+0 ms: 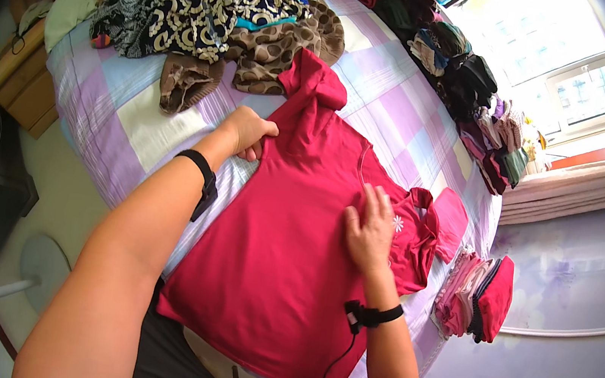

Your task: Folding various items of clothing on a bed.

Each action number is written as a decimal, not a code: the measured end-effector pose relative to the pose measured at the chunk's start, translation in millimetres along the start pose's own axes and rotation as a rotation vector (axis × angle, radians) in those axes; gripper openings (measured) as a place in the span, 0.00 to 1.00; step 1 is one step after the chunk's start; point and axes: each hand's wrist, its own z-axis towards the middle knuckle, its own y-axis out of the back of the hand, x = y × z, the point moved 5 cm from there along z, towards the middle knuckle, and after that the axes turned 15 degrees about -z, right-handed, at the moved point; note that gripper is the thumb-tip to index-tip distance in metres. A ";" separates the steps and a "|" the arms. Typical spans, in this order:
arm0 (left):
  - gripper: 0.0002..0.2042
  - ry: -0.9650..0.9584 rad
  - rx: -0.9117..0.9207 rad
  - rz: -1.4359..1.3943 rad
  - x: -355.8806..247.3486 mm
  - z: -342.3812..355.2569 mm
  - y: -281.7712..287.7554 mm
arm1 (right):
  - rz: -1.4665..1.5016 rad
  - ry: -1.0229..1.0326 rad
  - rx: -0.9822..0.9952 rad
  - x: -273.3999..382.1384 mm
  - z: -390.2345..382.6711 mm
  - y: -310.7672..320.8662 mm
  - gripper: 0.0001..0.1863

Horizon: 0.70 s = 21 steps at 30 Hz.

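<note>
Pastel-checked cloth bedspread (387, 97) under short-sleeved crimson fabric shirt (272, 246): left hand (247, 132) pinches edge, right hand (371, 232) rests flat-fingered; uneven tugging could crease it.

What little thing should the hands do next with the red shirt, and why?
Maybe the left hand should fold its side of the red shirt in toward the middle. That hand seems to pinch the shirt's edge, the right hand rests spread on the cloth, and the far sleeve sticks out, bunched up.
</note>
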 end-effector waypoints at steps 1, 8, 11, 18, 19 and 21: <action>0.21 -0.006 0.004 0.001 -0.3 -0.2 -2.6 | -0.003 -0.015 0.102 9.7 -8.7 -13.2 0.32; 0.23 0.005 0.045 -0.068 -4.0 -2.0 0.6 | -0.089 -0.097 0.091 17.5 -20.4 -26.6 0.33; 0.22 0.024 0.087 -0.096 -2.9 -7.8 -2.3 | -0.104 -0.087 0.123 19.2 -21.2 -31.5 0.33; 0.14 -0.474 -0.215 -0.206 -74.7 12.7 -2.4 | -0.112 -0.128 0.106 10.6 -23.8 -34.6 0.34; 0.15 -0.412 -0.239 -0.079 -77.4 23.1 -2.2 | -0.111 -0.133 0.106 11.9 -23.1 -34.1 0.34; 0.18 -0.182 -0.131 0.082 -76.5 54.9 6.9 | -0.085 -0.129 0.116 19.9 -20.5 -35.3 0.34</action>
